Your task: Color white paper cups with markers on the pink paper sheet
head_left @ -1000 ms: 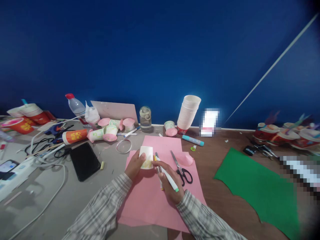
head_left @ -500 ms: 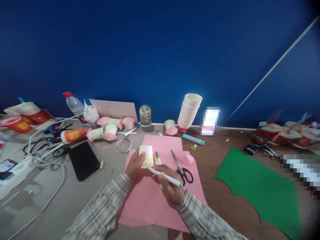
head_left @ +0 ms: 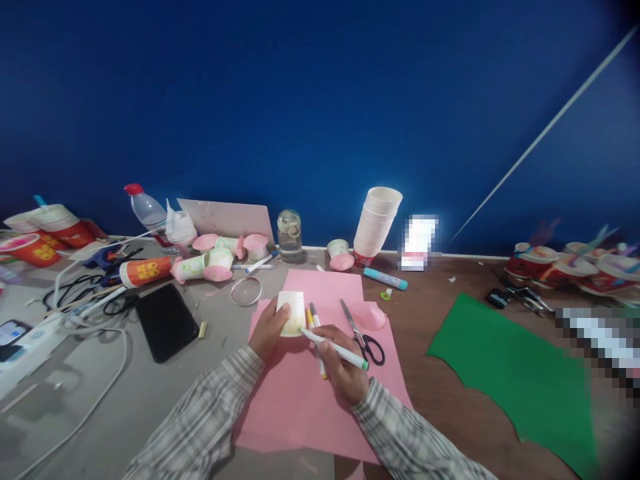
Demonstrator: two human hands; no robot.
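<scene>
My left hand (head_left: 268,329) is closed round a small white paper cup (head_left: 295,307), its thumb on the cup's side. Yellow-green marks show near the cup's lower edge. In my right hand (head_left: 344,368) is a white marker with a green end (head_left: 346,355), its tip at the marked part of the cup. Beneath both hands lies pink paper (head_left: 320,413). Two more markers, one with yellow ends (head_left: 310,316), rest on it by my right hand, partly hidden. Black-handled scissors (head_left: 357,327) lie to the right beside a pink paper scrap (head_left: 374,317).
Behind stand a glass bottle (head_left: 290,241) and a tall stack of paper cups (head_left: 376,223). Several decorated cups (head_left: 220,259) lie at left-centre, near a black tablet-like slab (head_left: 167,321) and cables. Green paper (head_left: 510,373) lies on the right; a glue stick (head_left: 385,278) lies behind.
The marker's tip has shifted slightly right along the cup's lower part, and more green shows there. My left hand keeps its hold on the cup.
</scene>
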